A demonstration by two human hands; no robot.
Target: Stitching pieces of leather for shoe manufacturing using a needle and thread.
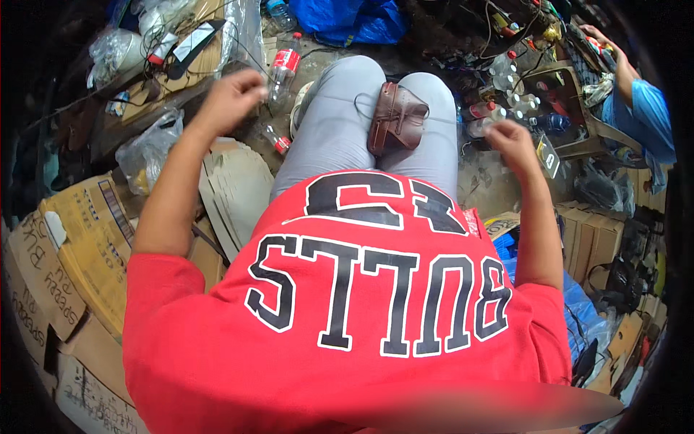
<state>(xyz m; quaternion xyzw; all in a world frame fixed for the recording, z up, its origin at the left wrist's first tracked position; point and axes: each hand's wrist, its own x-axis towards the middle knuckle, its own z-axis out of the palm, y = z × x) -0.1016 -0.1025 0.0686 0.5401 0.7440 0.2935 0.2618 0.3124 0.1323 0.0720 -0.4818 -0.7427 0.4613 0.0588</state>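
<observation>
On my thighs rests a brown leather piece (397, 134) that looks like a shoe upper, with dark thread or lace across it and loops standing out at its sides. My left hand (237, 100) is raised out to the left, beyond my knee, its fingers curled together. Out to the right, my right hand (512, 142) is held up with fingers pinched. Both hands are well apart from the leather piece. Whatever thin thing they may hold is too small to tell.
Plastic bottles with red labels (286, 61) stand and lie left of my knees; more bottles (506, 101) crowd the right. Cardboard boxes (79, 239) fill the lower left. Another person's blue-sleeved arm (643, 108) reaches in at the far right, near a chair (578, 108). Blue plastic sheeting (354, 22) lies ahead.
</observation>
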